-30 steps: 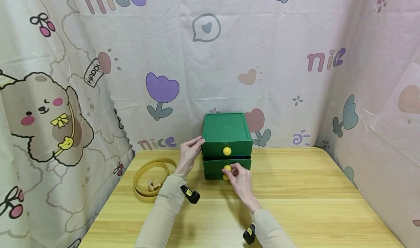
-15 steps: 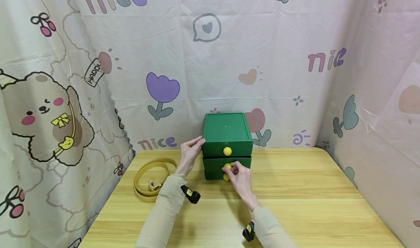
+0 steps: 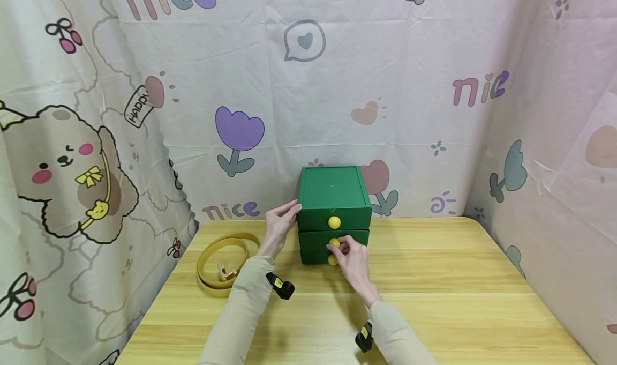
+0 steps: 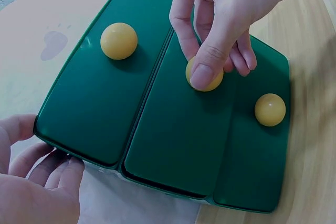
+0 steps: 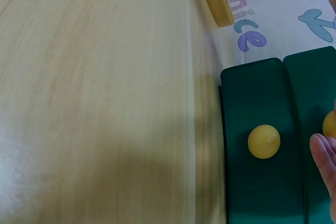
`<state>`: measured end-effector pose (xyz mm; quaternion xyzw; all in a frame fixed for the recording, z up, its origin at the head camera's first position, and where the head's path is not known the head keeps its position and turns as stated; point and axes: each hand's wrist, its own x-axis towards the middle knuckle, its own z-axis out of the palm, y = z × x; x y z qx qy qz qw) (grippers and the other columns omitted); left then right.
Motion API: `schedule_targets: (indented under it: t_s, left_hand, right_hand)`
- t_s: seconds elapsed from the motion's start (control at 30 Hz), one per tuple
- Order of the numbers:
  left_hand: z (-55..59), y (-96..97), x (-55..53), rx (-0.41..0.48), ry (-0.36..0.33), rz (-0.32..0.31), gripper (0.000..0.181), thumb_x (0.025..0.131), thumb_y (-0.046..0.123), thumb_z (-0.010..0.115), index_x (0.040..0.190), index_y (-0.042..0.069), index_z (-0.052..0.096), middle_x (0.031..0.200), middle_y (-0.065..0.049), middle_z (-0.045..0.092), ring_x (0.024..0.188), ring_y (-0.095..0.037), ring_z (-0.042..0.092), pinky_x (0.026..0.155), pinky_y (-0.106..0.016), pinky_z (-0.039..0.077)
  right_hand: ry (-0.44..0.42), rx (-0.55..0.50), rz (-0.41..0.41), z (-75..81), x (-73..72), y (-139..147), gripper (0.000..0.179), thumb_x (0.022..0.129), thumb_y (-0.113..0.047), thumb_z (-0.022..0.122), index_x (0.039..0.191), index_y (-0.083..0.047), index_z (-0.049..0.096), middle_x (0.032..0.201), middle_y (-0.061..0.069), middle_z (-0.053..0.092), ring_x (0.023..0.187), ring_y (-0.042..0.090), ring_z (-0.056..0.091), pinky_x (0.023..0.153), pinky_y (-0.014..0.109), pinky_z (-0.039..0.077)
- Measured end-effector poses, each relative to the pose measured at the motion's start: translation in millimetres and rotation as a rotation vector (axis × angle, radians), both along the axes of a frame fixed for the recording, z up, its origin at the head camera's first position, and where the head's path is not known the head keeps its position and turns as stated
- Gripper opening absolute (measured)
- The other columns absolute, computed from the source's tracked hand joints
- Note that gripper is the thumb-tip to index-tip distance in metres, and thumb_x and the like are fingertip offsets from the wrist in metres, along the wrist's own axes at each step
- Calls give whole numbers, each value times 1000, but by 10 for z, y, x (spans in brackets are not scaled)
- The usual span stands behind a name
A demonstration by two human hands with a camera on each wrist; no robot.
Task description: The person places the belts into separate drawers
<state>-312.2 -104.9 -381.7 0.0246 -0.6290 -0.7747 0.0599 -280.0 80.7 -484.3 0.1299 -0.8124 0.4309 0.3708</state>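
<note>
A small green drawer cabinet [image 3: 332, 187] stands at the back of the table, with three drawers stacked one above another. Each front carries a round yellow knob; the top knob [image 3: 334, 222] and the bottom knob [image 4: 270, 110] are untouched. My right hand [image 3: 354, 262] pinches the middle knob [image 4: 216, 82] between thumb and fingers. The middle drawer [image 4: 170, 148] sits almost flush, its front slightly proud of the bottom one. At the cabinet's upper left front corner, my left hand [image 3: 278, 226] holds on, thumb at the edge and fingers against the side.
A coiled yellow belt [image 3: 208, 285] with a metal buckle [image 3: 225, 273] lies left of the cabinet, beside my left forearm. The wooden table [image 3: 458, 295] extends to the right and front. Printed curtains [image 3: 308, 102] hang behind and along both sides.
The middle drawer has slid inward under my right hand, and the dark gap above it has narrowed to a thin line. My left hand stays in place.
</note>
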Motion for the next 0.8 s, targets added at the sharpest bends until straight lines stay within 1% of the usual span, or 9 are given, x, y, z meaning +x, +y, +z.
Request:
schedule_targets:
  t_s: [0.17, 0.37, 0.53, 0.67, 0.8]
  left_hand:
    - [-1, -3, -4, -13, -3, 1, 34, 77, 17, 69, 110, 8, 65, 118, -9, 60, 102, -11, 57, 89, -31, 46]
    - [-2, -10, -2, -12, -5, -2, 34, 77, 18, 69, 110, 8, 65, 118, -8, 60, 107, -14, 55, 89, -31, 46]
    - [-1, -7, 3, -13, 1, -7, 35, 77, 18, 69, 110, 7, 64, 119, -9, 59, 109, -16, 54, 90, -31, 45]
    - [-3, -1, -3, -9, 2, 4, 34, 77, 17, 69, 110, 7, 65, 118, -10, 60, 106, -14, 56, 90, -32, 45]
    - [-7, 6, -9, -7, 0, 15, 34, 77, 16, 69, 110, 7, 65, 117, -10, 61, 99, -9, 57, 88, -30, 46]
  right_hand:
    - [-13, -11, 7, 3, -18, -3, 20, 71, -27, 74, 74, -12, 62, 59, -5, 59, 51, 2, 51, 45, 14, 40]
    - [-41, -15, 3, -2, -42, -4, 20, 72, -28, 74, 74, -12, 62, 59, -6, 59, 52, 3, 51, 46, 15, 41]
    - [-37, -18, 6, -3, -54, -10, 20, 71, -27, 74, 74, -10, 62, 59, -5, 59, 52, 3, 52, 46, 16, 41]
    - [-33, -16, 4, 1, -64, -13, 21, 72, -28, 74, 75, -10, 63, 59, -5, 60, 51, 3, 52, 46, 16, 41]
    - [-46, -5, -16, 4, -68, -11, 23, 72, -31, 74, 75, -10, 62, 59, -6, 58, 52, 3, 51, 47, 16, 41]
